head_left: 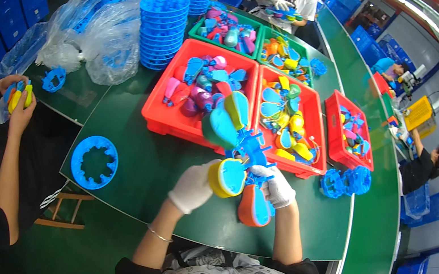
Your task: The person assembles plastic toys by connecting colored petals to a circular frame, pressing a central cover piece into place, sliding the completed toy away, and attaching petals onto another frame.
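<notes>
Both my hands wear white gloves and meet over the near part of the green table. My right hand (277, 188) grips a blue plastic ring frame (251, 148) from below. Rounded petal-shaped pieces with blue faces stick out from this frame: green ones (237, 110) at the top and an orange one (253, 206) at the bottom. My left hand (190, 190) is closed on a yellow petal-shaped piece (228, 178) at the frame's left side. Its fingertips are partly hidden behind that piece, so how it joins the frame cannot be made out.
Beyond my hands stand red bins (171, 120) of colourful pieces, with green bins (259, 44) behind. A blue ring (95, 162) lies left, stacked blue baskets (163, 31) farther back. More blue rings (345, 182) sit right, near a conveyor (365, 114). A co-worker's hands (18, 100) hold yellow parts.
</notes>
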`<state>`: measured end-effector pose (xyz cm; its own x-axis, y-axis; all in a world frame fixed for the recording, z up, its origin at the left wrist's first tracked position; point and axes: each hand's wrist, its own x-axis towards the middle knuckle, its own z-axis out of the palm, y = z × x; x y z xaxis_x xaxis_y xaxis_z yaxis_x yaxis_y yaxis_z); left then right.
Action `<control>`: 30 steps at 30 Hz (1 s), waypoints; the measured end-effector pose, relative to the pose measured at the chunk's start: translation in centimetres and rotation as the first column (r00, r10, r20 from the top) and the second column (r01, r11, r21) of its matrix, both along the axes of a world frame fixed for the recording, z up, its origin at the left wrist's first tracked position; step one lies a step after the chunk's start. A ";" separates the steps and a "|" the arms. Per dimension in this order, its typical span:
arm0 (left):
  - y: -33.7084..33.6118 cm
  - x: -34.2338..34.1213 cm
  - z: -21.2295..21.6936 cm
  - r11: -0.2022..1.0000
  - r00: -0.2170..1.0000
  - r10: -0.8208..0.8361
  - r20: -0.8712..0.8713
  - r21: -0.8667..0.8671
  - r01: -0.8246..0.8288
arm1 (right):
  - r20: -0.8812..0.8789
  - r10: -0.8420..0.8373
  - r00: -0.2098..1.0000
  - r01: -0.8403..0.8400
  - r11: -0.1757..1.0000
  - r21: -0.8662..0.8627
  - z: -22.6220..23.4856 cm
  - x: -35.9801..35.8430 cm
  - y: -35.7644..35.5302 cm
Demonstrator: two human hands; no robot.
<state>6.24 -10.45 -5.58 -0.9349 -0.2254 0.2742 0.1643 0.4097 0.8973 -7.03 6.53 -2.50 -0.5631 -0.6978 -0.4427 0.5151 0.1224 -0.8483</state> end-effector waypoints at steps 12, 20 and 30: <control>1.9 -4.3 3.2 0.677 0.941 0.169 -0.293 0.729 0.105 | 0.668 0.402 0.626 0.090 0.814 -0.574 -4.5 1.8 -0.9; 0.6 -4.0 4.6 0.928 0.888 0.201 -0.413 0.370 -0.038 | 0.390 0.215 0.895 -0.097 0.949 -0.301 -7.1 1.0 1.2; -5.4 8.1 2.0 0.990 0.987 0.139 -0.078 0.048 -0.136 | -0.303 0.123 0.945 -0.166 0.979 -0.121 3.1 2.4 4.2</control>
<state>14.34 -15.88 -3.54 -0.8692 -0.3632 0.3354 0.1822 0.3952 0.9003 -4.67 10.74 0.56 -0.5410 -0.8251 -0.1633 0.2271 0.0436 -0.9729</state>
